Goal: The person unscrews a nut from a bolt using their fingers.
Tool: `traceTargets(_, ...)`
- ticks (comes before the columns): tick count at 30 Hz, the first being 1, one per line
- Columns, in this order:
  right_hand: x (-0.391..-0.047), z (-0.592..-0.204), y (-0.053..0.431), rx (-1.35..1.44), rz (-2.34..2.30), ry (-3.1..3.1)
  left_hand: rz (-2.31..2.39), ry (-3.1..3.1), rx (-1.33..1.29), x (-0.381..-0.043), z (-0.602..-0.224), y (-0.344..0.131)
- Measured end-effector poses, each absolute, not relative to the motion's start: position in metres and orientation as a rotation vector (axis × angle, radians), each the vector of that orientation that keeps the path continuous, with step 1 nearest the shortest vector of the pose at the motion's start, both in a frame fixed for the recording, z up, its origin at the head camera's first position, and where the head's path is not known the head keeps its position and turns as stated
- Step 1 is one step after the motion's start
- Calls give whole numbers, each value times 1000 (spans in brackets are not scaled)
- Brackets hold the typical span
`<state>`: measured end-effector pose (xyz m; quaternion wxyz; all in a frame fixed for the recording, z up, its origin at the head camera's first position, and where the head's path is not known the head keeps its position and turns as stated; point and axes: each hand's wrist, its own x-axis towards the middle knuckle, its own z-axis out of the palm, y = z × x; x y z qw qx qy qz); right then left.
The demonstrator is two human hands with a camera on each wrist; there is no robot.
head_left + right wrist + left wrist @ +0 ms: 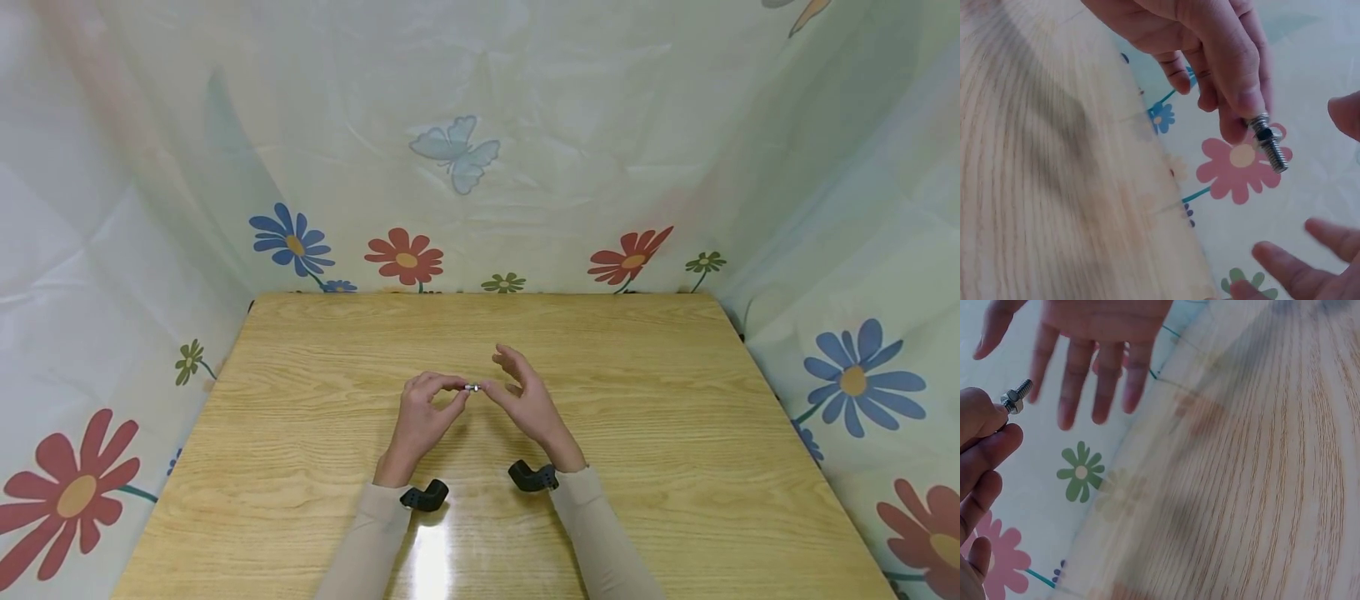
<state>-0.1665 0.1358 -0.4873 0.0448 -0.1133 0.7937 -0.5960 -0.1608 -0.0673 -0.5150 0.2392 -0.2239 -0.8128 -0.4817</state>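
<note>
Thumb and fingertips of my left hand [417, 423] pinch a small silver bolt [1277, 157] by one end, its threaded shaft pointing away from them. A hex nut [1012, 402] sits partway along the thread, with bare thread on both sides of it. The gripped end of the bolt is hidden by the fingers. Just to the right, my right hand [531, 407] is held with its fingers spread and relaxed. In the right wrist view, its fingers [1285, 267] stand apart from the bolt, with nothing in them.
Both hands are above a wooden table [675, 467]. A pale curtain [540, 125] printed with flowers and a butterfly hangs behind the table and along both sides. Each wrist wears a black camera mount, one on the left [426, 497] and one on the right [532, 477].
</note>
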Motion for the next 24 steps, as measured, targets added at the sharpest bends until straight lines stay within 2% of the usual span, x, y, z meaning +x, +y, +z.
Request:
traceTargets(9, -167, -494, 133, -160, -1754, 2403, -1317, -2229, -613, -160, -514, -66)
traceTargets(24, -167, -494, 130, -275, -1726, 2402, -1298, -2254, -640, -159, -520, -65)
